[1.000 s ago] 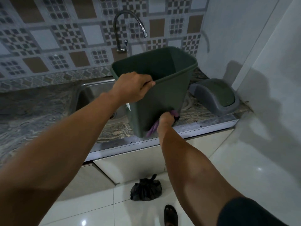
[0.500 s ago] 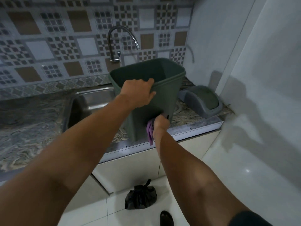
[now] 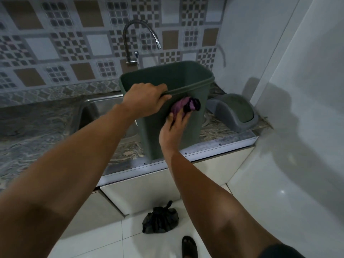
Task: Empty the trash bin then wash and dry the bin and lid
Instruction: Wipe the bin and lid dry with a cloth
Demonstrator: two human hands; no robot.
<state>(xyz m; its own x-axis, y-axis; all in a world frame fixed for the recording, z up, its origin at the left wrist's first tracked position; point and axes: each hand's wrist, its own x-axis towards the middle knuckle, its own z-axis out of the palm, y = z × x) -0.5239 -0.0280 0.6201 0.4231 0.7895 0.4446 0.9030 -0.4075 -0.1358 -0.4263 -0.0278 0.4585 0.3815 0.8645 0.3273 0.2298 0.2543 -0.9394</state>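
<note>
The dark green trash bin [image 3: 188,84] stands upright on the marble counter [image 3: 37,131], just right of the sink. My left hand [image 3: 145,99] grips the bin's near rim. My right hand [image 3: 175,125] presses a purple and black cloth [image 3: 186,106] against the bin's front wall, just under the rim. The grey lid [image 3: 232,111] with its green flap lies on the counter to the right of the bin, close to the wall corner.
A steel sink [image 3: 96,112] sits left of the bin, with a curved tap [image 3: 137,41] behind it. A tied black trash bag [image 3: 160,219] lies on the white floor below the counter. A dark sandal [image 3: 189,247] shows at the bottom edge.
My right hand has slid the cloth up the bin's front wall, from near the base to just under the rim. My left hand keeps its hold on the rim.
</note>
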